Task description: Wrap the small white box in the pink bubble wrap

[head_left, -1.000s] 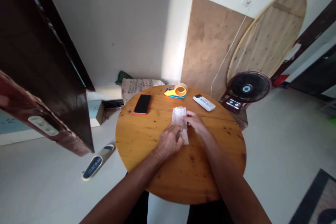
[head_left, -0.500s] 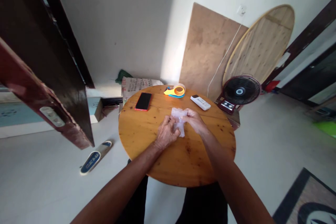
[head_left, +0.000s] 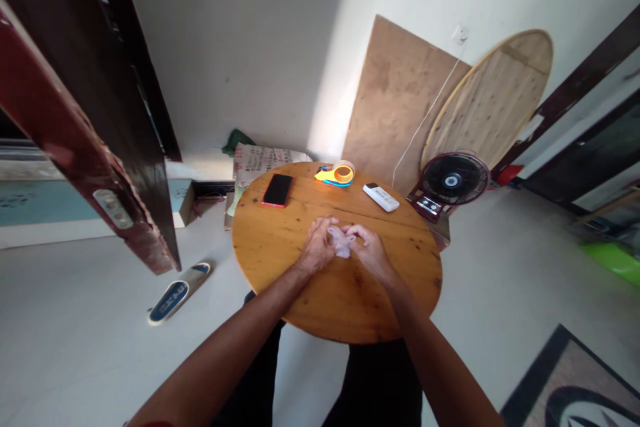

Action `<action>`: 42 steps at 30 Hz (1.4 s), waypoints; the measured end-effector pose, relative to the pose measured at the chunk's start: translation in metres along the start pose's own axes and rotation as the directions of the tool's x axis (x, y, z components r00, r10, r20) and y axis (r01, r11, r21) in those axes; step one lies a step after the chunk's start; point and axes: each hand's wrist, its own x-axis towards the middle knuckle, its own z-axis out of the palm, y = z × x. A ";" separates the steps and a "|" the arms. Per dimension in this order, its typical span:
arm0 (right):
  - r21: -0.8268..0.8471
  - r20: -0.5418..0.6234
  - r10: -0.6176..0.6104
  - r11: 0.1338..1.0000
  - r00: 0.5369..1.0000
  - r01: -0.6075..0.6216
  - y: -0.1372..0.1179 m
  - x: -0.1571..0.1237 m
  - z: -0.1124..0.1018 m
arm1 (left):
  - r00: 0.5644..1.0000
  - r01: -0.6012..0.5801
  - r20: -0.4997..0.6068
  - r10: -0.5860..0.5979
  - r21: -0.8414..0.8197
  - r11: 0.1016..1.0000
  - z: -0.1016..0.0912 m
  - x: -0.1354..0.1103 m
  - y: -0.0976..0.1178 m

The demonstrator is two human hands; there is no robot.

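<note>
A crumpled, translucent whitish plastic bag (head_left: pixel 341 243) is gathered between my hands, above the middle of the round wooden table (head_left: pixel 350 307). From the left, my left hand (head_left: pixel 320 243) grips its edge with bent fingers. My right hand (head_left: pixel 367 247) pinches the other side, thumb and fingers closed on the thin plastic. Part of the bag is hidden behind my fingers.
A black-screened phone with a red edge (head_left: pixel 277 190) lies at the table's back left. Behind my hands stands a yellow tape dispenser (head_left: pixel 340 175); a white remote (head_left: pixel 381 197) lies right of it. Beyond the right edge is a fan (head_left: pixel 453 180). A slipper (head_left: pixel 175 297) lies on the floor.
The plastic, spread out taller before, is now bunched into a smaller bundle. My hands have come nearer each other. The whole view has shifted slightly.
</note>
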 end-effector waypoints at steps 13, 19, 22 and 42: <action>-0.323 0.074 -0.210 0.920 0.975 0.223 0.006 -0.031 0.002 | 0.980 0.023 0.194 0.039 -0.307 0.952 -0.007 0.002 -0.008; -0.383 0.095 -0.252 0.884 0.963 0.269 0.012 -0.034 0.006 | 0.959 0.077 0.284 0.025 -0.340 0.937 -0.020 0.001 -0.006; -0.343 0.060 -0.248 0.905 0.967 0.253 0.015 -0.033 0.007 | 0.933 0.081 0.359 0.041 -0.318 0.945 -0.027 0.000 -0.005; 0.274 0.040 0.311 0.910 0.949 -0.310 0.029 0.004 0.003 | 0.884 0.351 0.447 -0.141 -0.434 0.830 -0.028 0.004 0.005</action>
